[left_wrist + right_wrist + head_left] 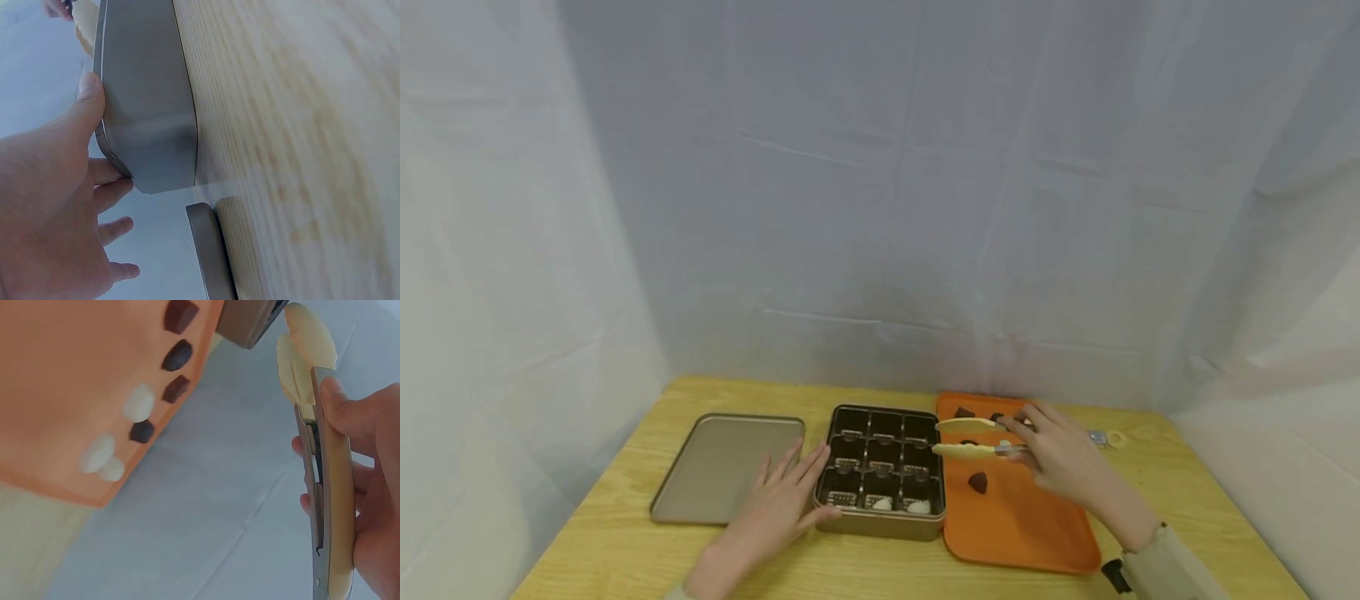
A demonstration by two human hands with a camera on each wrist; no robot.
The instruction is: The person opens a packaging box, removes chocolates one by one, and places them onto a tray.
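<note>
Right hand (1063, 461) gripped tongs (967, 438), tips apart, empty, over box-tray edge. Left hand (782, 500) lay flat, fingers straight, bracing tin box (882, 471) corner. Advice: keep box braced, close tongs gently on one chocolate. Box: nine cells, front row partly filled. Orange tray (1022, 521): loose chocolates (977, 482). Lid (724, 467) beside box, left.

Pretty tight in the middle: the tin (884, 471) sits just beside the orange tray (1022, 525) on one side and the lid (722, 467) on the other, so no real gap to slip through there. The left hand (782, 500) blocks the tin's near left corner, and the tongs (970, 437) hang over the tray's far end. Bare table (625, 558) along the front edge is open.
</note>
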